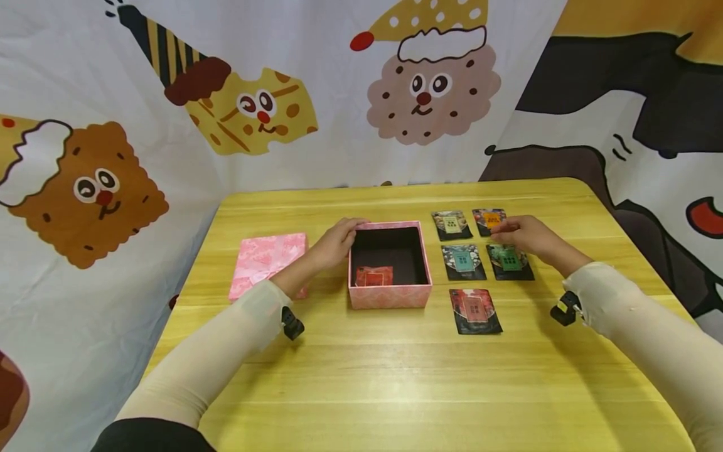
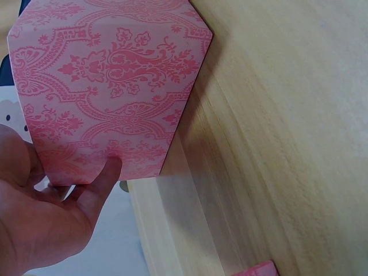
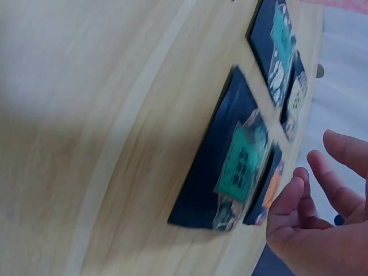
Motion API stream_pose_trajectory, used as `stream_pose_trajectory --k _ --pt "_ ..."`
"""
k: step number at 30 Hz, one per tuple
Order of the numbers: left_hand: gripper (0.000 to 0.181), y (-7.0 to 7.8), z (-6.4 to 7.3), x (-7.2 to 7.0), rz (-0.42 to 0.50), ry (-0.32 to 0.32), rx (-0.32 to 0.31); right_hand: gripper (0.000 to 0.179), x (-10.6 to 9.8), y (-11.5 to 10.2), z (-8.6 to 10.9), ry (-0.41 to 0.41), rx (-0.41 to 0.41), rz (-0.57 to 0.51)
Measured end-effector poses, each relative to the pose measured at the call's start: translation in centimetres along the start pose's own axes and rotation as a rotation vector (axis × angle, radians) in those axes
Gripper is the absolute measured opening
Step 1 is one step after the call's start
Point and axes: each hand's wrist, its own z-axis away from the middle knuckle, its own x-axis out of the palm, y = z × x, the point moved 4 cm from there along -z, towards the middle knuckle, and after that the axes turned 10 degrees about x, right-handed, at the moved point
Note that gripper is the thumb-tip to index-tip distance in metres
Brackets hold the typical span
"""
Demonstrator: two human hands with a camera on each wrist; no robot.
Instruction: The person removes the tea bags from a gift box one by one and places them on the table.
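A pink patterned box (image 1: 390, 297) with a dark inside stands open-topped on the table, and a red packet (image 1: 374, 276) lies within it. My left hand (image 1: 337, 240) holds the box at its back left corner; in the left wrist view the thumb (image 2: 106, 178) presses the outer wall. My right hand (image 1: 528, 235) is over the packet with an orange label (image 1: 489, 218), fingers loosely bent, with nothing seen in them. Nearest below that hand is the green-labelled packet (image 1: 510, 260). Beside these two lie a yellow-labelled packet (image 1: 451, 225) and a teal-labelled packet (image 1: 464, 262).
A red-labelled packet (image 1: 475, 311) lies nearer the front, right of the box. The pink lid (image 1: 265, 254) rests left of the box, partly behind my left forearm. A printed cloth (image 1: 339, 157) hangs behind the far edge of the wooden table (image 1: 361, 376).
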Motion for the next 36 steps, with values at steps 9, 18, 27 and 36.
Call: stream_pose_trajectory --k 9,18,27,36 --pt "0.042 0.1 0.0 -0.1 -0.003 0.003 0.004 0.053 0.9 -1.4 0.4 -0.080 -0.031 -0.102" --pt "0.042 0.1 0.0 -0.1 0.007 -0.002 -0.004 0.054 2.2 -4.0 1.3 -0.163 -0.098 -0.190" --pt "0.042 0.0 -0.1 0.0 -0.002 0.001 0.010 0.052 3.6 -6.1 2.3 -0.223 -0.124 -0.253" --pt "0.042 -0.1 0.0 0.0 0.005 0.001 0.000 0.047 4.9 -8.1 3.3 -0.272 -0.150 -0.301"
